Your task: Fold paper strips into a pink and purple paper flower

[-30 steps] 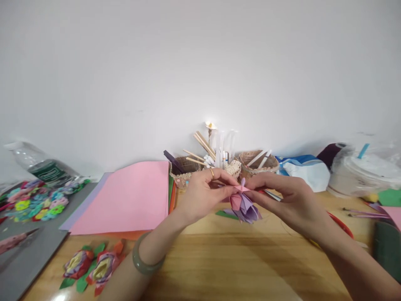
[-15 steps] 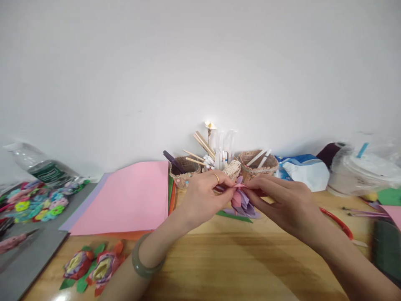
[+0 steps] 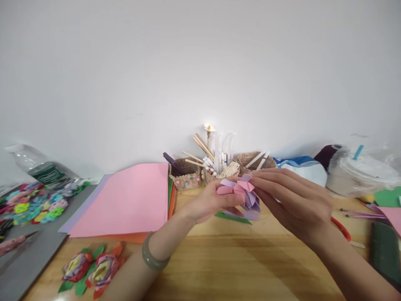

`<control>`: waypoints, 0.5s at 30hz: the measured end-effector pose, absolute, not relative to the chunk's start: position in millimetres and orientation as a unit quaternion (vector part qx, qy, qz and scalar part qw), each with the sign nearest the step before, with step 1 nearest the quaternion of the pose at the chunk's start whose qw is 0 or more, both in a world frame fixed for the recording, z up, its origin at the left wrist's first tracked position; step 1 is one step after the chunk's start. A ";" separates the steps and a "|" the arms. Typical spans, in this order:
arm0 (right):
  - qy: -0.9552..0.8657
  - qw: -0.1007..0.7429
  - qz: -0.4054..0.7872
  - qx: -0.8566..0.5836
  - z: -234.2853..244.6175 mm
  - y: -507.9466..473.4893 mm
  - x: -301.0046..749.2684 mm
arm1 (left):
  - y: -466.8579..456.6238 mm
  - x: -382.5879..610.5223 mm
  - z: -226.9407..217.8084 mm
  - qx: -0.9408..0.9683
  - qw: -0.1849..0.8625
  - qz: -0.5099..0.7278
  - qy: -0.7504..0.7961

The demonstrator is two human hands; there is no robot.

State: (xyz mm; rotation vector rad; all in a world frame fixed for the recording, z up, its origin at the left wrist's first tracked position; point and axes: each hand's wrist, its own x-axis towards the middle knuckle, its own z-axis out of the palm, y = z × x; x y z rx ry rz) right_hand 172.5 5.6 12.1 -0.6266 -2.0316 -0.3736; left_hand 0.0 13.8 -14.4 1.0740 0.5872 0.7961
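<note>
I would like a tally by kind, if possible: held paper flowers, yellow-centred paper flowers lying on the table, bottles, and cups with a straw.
Pink-and-purple paper flower, in the left hand: 1
Yellow-centred paper flowers: 2
Bottle: 1
Cup with blue straw: 1
Total: 5

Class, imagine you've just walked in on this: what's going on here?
A person is handling a pink and purple folded-paper piece above a wooden table. The left hand holds it, while the right hand's fingertips are at its edge. Two paper flowers lie near the left forearm, before stacked coloured paper.
</note>
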 end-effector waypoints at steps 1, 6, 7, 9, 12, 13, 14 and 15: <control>-0.822 0.475 -0.150 -0.275 12.6 4.7 172.3 | 13.1 0.5 -12.9 0.502 0.721 0.383 0.287; -0.755 0.444 0.086 -0.474 19.9 -3.7 170.2 | 15.0 -1.2 -4.2 0.608 0.480 0.525 0.352; -0.744 0.422 0.178 -0.486 21.9 -4.9 169.4 | 15.4 -1.4 -3.4 0.624 0.441 0.540 0.352; -0.712 0.386 0.340 -0.478 24.9 -5.8 168.0 | 15.5 -1.3 -3.5 0.647 0.398 0.549 0.349; -0.649 0.393 0.472 -0.449 24.8 -4.1 166.8 | 14.8 -1.1 -6.7 0.671 0.340 0.549 0.363; -0.633 0.398 0.498 -0.440 23.6 -3.3 166.9 | 14.6 -1.0 -8.3 0.680 0.316 0.549 0.369; -0.621 0.400 0.517 -0.432 22.1 -2.4 167.1 | 14.4 -1.0 -9.8 0.687 0.295 0.551 0.371; -0.612 0.399 0.534 -0.425 20.6 -1.7 167.4 | 14.1 -0.9 -11.2 0.692 0.280 0.553 0.370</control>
